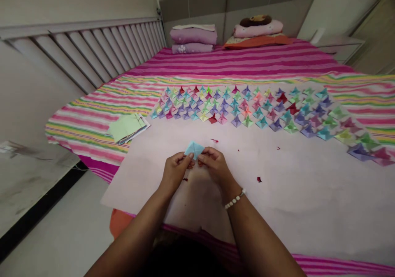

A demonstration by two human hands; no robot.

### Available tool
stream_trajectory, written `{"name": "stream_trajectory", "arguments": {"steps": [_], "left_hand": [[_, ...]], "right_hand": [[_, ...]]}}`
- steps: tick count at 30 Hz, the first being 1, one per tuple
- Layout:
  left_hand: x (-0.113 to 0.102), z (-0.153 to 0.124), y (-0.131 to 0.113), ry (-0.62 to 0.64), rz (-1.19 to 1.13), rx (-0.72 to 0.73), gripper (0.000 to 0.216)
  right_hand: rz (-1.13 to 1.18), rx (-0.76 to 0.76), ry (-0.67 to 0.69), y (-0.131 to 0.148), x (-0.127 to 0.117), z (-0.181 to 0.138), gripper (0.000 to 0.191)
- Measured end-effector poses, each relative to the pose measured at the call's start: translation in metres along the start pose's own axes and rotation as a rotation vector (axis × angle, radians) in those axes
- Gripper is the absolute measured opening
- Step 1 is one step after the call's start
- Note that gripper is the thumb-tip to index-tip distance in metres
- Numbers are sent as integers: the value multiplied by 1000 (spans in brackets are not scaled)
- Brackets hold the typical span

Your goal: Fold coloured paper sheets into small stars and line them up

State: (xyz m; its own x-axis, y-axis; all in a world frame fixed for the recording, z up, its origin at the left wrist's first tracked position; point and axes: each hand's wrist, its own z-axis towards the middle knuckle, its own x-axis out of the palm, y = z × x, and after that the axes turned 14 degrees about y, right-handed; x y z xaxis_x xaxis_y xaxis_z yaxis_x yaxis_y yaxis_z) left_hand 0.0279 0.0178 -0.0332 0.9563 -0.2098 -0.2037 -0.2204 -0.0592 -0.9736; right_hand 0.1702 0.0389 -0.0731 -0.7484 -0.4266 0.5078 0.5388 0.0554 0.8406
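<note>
- The left hand [175, 171] is pinching the near left edge of a blue paper [194, 147], thumb and fingers clamping on it.
- The right hand [217, 166] is gripping the near right edge likewise, and a beaded bracelet [237, 199] is circling that wrist.
- The blue paper is sitting between both hands, over the left part of a large pale sheet [321, 199]; some lower fingers are probably curling, though shadow is blurring them.
- Folded paper shapes [262, 122] are standing in rows along the far side.
- A paper stack [127, 128] is lying left, red scraps [259, 180] nearer the hands.
</note>
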Motion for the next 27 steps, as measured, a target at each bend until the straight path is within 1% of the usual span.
{"name": "stream_trajectory", "arguments": {"steps": [4,8,10,12,15,19,21,24,27], "left_hand": [[0,-1,-2,6,24,18,28],[0,3,-8,66,-83,42,30],[-1,6,-11,81,-82,48,26],[-1,7,-13,68,-54,49,22],[1,8,-13,45,-75,45,23],[4,6,-12,67,-95,33,26],[4,7,-13,27,-53,37,30],[1,8,-12,-71,18,65,34],[0,9,-11,-77,1,77,37]], "right_hand": [[-57,16,-10,1,0,0,26],[-67,38,0,1,0,0,27],[-76,59,28,0,0,0,27],[-83,88,74,1,1,-1,25],[-128,143,133,2,2,-2,26],[-203,173,156,-1,1,-2,25],[-207,184,172,-2,1,-2,26],[-208,219,206,-1,2,-3,27],[-201,240,253,3,3,-3,27]]}}
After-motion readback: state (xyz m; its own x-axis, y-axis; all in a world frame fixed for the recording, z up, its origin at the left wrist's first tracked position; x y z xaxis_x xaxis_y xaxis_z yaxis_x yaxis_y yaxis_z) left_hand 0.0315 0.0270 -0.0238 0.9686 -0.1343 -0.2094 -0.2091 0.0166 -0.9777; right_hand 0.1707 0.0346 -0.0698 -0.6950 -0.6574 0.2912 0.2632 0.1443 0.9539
